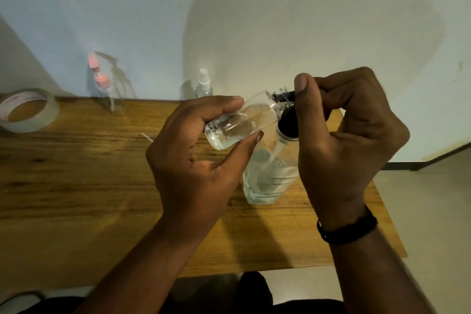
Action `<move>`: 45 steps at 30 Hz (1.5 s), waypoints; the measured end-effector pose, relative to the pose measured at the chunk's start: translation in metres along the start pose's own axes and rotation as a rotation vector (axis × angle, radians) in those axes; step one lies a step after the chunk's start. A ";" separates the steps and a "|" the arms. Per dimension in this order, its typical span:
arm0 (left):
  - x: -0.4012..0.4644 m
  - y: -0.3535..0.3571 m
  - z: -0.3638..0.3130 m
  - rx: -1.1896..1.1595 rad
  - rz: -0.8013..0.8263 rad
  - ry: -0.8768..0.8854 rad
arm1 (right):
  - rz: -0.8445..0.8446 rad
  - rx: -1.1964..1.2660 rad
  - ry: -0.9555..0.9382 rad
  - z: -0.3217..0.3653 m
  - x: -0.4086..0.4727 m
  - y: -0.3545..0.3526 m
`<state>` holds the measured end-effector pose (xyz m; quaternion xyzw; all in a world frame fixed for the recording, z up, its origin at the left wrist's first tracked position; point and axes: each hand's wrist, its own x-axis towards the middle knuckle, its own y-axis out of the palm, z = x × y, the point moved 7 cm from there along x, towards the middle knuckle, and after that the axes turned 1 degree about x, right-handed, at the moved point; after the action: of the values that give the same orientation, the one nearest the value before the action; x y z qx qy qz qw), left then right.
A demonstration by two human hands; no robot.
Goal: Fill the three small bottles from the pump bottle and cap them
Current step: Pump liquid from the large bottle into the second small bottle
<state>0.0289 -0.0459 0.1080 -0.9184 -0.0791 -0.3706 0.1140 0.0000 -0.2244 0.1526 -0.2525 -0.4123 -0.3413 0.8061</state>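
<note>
I have a small clear bottle (237,122) tilted on its side in my left hand (196,160), fingers curled over its far side and thumb pressed under its base, held above the middle of the worktop (76,186). Its threaded mouth meets the black nozzle of the pump bottle (270,176), which stands just below on the worktop. My right hand (349,145) is closed over the pump head, thumb on top. The little bottle looks light, rigid and probably slick if wet, so I judge the mid-body grip right. Far left, a pink-capped bottle (107,89) and a white spray bottle (204,85) wait by the wall.
</note>
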 end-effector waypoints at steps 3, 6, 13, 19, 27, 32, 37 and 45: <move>0.001 -0.001 0.000 -0.012 -0.004 0.000 | 0.001 -0.015 -0.019 0.004 0.004 -0.003; 0.001 0.000 -0.001 -0.008 -0.004 0.008 | -0.017 -0.036 -0.027 0.004 0.003 -0.004; 0.000 0.000 0.001 0.029 -0.010 0.006 | -0.019 -0.017 -0.008 0.001 -0.003 -0.001; 0.000 0.000 0.001 0.011 -0.009 -0.006 | -0.011 -0.031 -0.004 0.005 0.004 -0.003; 0.000 0.000 0.001 0.021 -0.011 -0.005 | -0.009 0.012 0.023 0.000 -0.002 0.000; 0.000 0.001 0.001 0.015 -0.013 0.001 | 0.001 -0.019 -0.021 0.008 0.005 -0.002; 0.000 0.001 0.001 0.013 -0.012 0.003 | -0.036 0.016 0.013 0.002 -0.002 0.000; 0.000 0.000 0.001 0.012 -0.018 -0.001 | -0.020 -0.007 -0.037 0.008 0.002 -0.001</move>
<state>0.0298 -0.0452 0.1077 -0.9171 -0.0896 -0.3708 0.1160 -0.0034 -0.2201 0.1589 -0.2571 -0.4285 -0.3461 0.7940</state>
